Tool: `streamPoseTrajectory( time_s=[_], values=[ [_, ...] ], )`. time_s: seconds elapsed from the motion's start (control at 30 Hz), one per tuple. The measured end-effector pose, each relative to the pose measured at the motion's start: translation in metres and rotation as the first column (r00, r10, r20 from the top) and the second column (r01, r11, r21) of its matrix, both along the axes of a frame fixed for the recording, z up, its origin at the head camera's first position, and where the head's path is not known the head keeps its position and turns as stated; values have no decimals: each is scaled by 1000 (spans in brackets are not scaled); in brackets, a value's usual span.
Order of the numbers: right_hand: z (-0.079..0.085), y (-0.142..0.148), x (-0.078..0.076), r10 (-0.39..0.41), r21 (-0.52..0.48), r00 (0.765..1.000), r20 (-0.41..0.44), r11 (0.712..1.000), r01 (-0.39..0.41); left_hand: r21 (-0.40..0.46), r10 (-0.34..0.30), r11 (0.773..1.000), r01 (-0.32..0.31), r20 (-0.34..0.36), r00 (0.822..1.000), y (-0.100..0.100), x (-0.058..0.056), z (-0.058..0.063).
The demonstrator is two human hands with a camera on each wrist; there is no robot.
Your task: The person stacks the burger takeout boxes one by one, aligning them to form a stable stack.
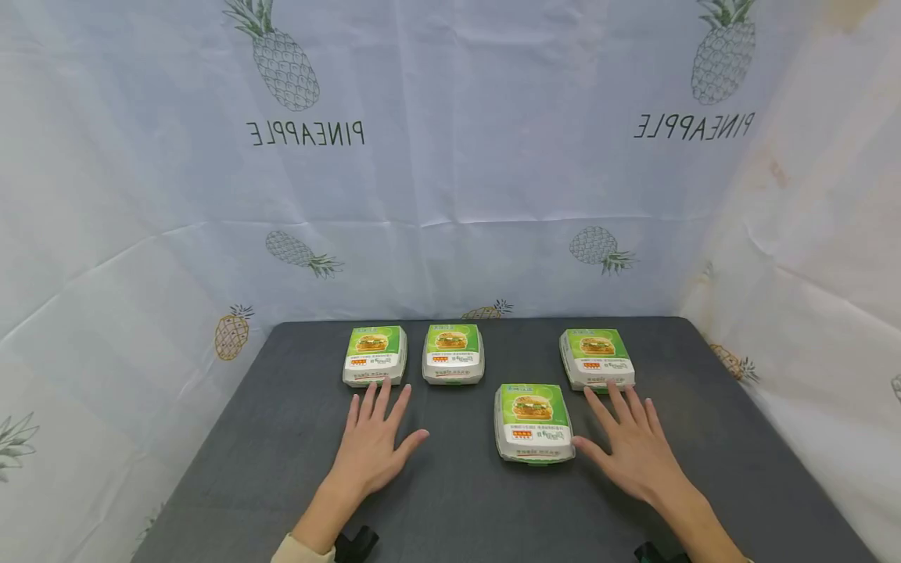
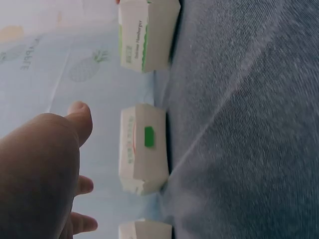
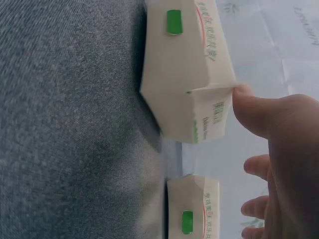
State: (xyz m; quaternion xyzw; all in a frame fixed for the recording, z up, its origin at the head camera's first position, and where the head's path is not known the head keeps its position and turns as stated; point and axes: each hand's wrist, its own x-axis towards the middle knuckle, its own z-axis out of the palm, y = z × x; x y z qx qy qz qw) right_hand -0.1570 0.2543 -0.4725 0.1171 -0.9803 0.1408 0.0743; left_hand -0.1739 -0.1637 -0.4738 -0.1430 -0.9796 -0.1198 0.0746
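Several paper burger boxes with green and white lids, each printed with a burger, rest closed on the dark table. My left hand is spread flat with straight fingers, its fingertips just in front of the far-left box. A second box lies beside that one at the back. The front box sits between my hands. My right hand is spread too, its thumb tip at that box's right side; in the right wrist view the thumb appears at the corner of the box. Beyond its fingertips stands the back-right box.
The dark grey table has its far edge just behind the back boxes. White cloth with pineapple prints hangs behind it and at both sides. A black strap piece shows at my left wrist.
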Motion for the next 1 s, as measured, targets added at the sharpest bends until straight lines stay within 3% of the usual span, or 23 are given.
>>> streamPoseTrajectory(
  time_s=[0.6,1.0],
  values=[
    [4,-5,4,38,-101,999,20,994,-36,39,-86,995,87,-14,996,25,0,-1],
    [6,-11,3,52,-175,994,95,984,-34,66,-140,988,143,-35,989,50,-3,-2]
  ],
)
